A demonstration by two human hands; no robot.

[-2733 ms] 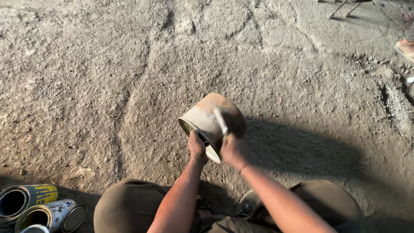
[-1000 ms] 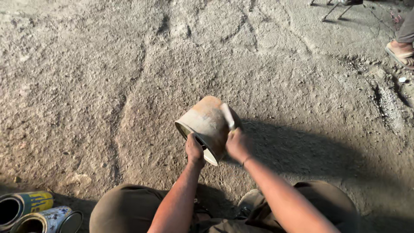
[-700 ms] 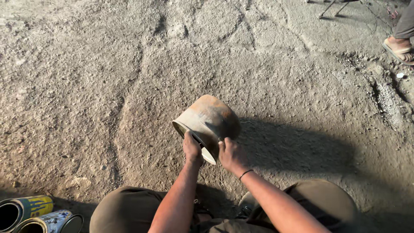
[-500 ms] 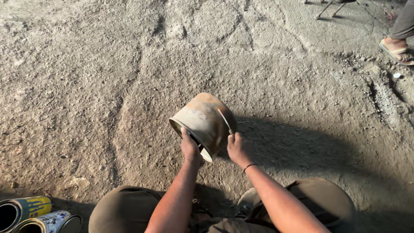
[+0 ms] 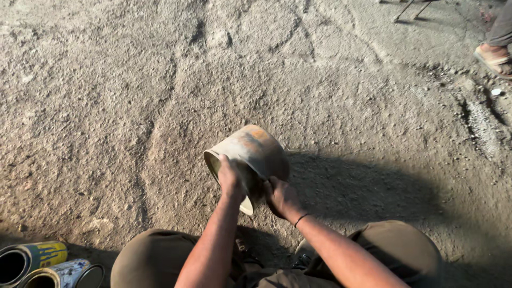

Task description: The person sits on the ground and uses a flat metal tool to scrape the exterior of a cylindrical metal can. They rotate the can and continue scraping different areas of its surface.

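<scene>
Head view: we look down on rough concrete ground [image 5: 133,96] that fills most of the frame. Our knees [image 5: 154,256] sit along the bottom edge. At the centre we hold a rusty metal pot [image 5: 253,152], tipped on its side with its mouth facing the lower left. Our left hand [image 5: 229,178] grips the rim, fingers curled over it. Our right hand [image 5: 280,197] closes on the pot's lower side. Two paint cans [image 5: 37,264] lie in the lower left corner. Another person's sandalled foot [image 5: 493,53] shows at upper right.
</scene>
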